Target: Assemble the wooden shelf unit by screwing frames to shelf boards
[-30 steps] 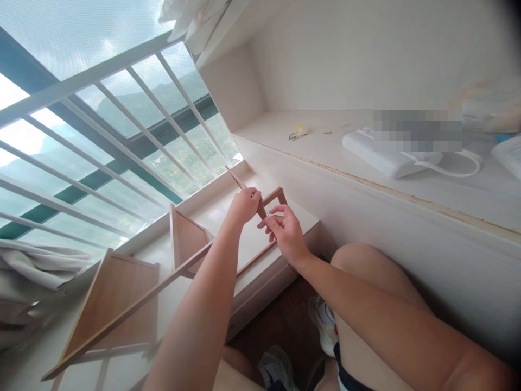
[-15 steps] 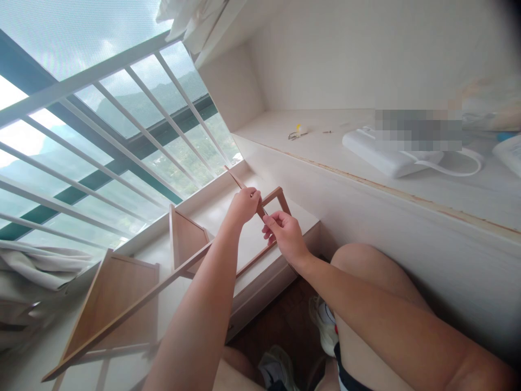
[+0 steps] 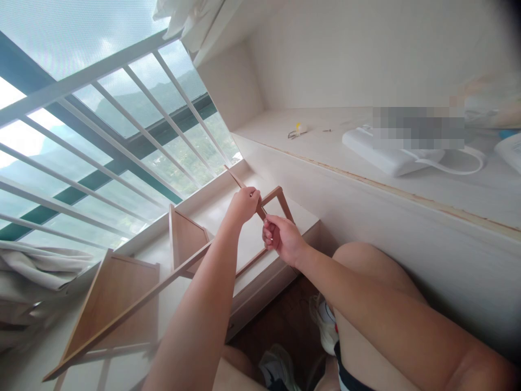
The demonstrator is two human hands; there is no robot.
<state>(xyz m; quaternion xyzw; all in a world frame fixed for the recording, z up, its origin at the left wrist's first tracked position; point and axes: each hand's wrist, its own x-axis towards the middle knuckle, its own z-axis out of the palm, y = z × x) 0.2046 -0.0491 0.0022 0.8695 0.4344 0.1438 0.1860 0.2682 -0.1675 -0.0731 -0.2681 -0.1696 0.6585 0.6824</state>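
A brown wooden rack [image 3: 134, 312] with flat shelf panels and slim rails lies on its side over the white ledge. My left hand [image 3: 245, 205] is closed around a rail near its far end. Just below and to the right, my right hand [image 3: 283, 239] is closed with thumb and fingers pinched on a thin metal rod [image 3: 264, 209] that meets the same rail. Most of the rod is hidden by my fingers, so its exact kind is unclear. The rack's end frame [image 3: 280, 201] rises behind my right hand.
On the raised white shelf [image 3: 317, 152] at right lie a small metal piece with something yellow [image 3: 298, 132], a screw-like piece [image 3: 326, 130] and a white device with a strap [image 3: 393, 155]. White railings [image 3: 122, 103] line the window. A grey curtain [image 3: 36, 266] hangs at left.
My right hand has turned at the wrist and its fingers have curled in more tightly, slightly lower against the rail. The left hand and the rack stay in place.
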